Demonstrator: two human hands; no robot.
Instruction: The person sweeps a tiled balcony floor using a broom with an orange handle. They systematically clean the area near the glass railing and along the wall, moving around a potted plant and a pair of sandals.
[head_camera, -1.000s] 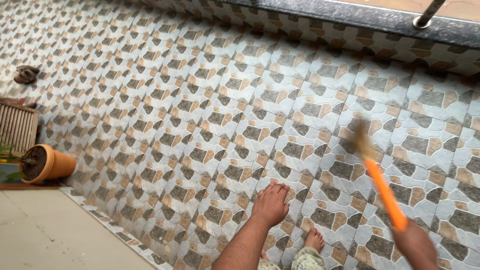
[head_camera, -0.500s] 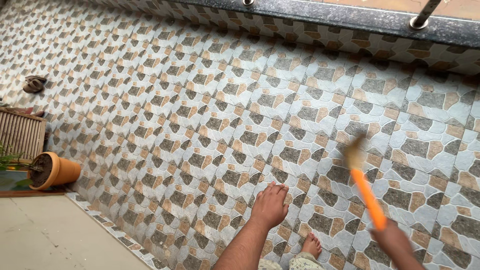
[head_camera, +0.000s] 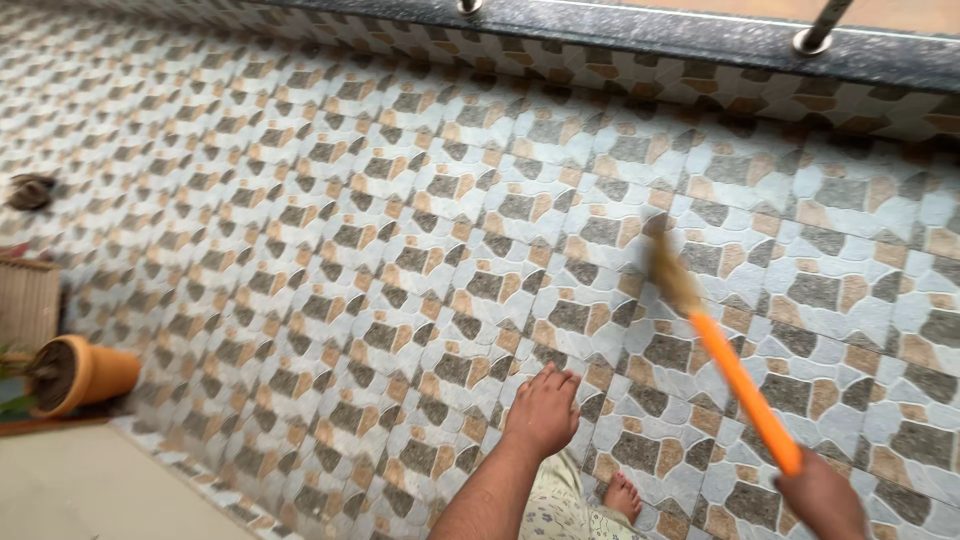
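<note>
The right hand (head_camera: 822, 500) is closed around the lower end of an orange-handled brush (head_camera: 735, 380), fingers wrapped on the shaft at the lower right edge of the view; only part of the hand shows. The left hand (head_camera: 542, 410) holds nothing: it lies flat, fingers together and extended, palm pressed on the tiled floor (head_camera: 400, 250).

Surroundings: the floor is laid with square tiles in a stone pattern of grey, tan and pale blue patches. A dark polished ledge (head_camera: 700, 35) runs along the top of the view, with two metal posts (head_camera: 815, 30) rising from it. At far left a terracotta pot (head_camera: 85, 375) filled with soil lies tilted, beside a slatted wooden item (head_camera: 25, 300), partly cut off by the frame. A small dark object (head_camera: 30, 190) rests on the tiles further up on the left; too blurred to identify. A plain pale slab (head_camera: 90, 495) occupies the lower left corner. One bare foot (head_camera: 623, 493) and patterned light fabric (head_camera: 555, 505) show between the two arms.

Nothing lies between the brush and the tiles around it.

Brush: straight bright orange handle, rising diagonally up and left from the right hand. Its tan bristle head (head_camera: 670, 275) is motion-blurred, over the tiles up and right of the left hand, well apart from it. Contact with the floor cannot be determined.
</note>
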